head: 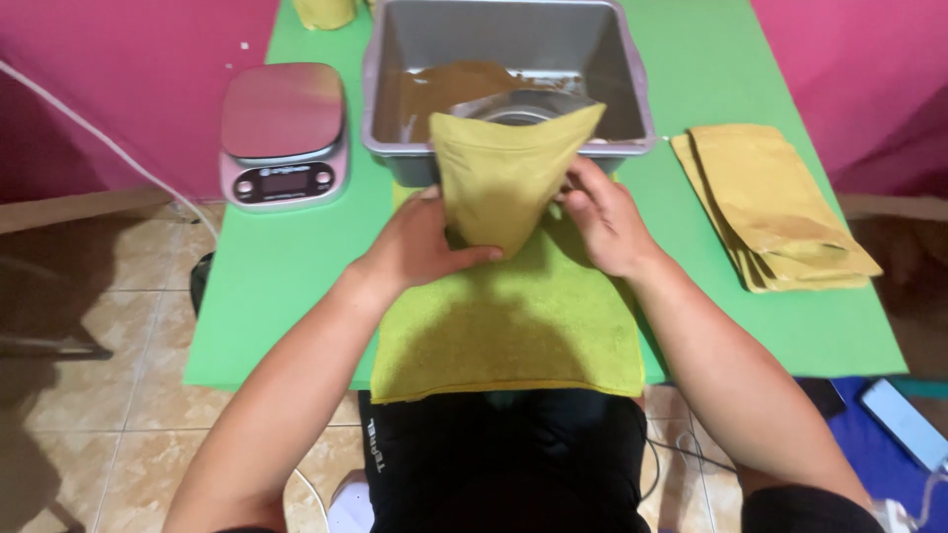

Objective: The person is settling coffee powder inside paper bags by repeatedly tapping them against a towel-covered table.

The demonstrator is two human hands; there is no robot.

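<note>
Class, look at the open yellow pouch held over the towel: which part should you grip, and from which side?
Grip the yellow pouch low on its tapering lower half, one hand from each side, as the left hand and right hand do. Its mouth gapes upward toward the gray tub, so side holds keep it open.

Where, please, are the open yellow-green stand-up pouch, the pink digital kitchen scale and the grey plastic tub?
Open yellow-green stand-up pouch (506, 173), head view, middle of its front face.
Pink digital kitchen scale (283, 111), head view, centre of its weighing plate.
Grey plastic tub (403, 158), head view, its front wall.
</note>
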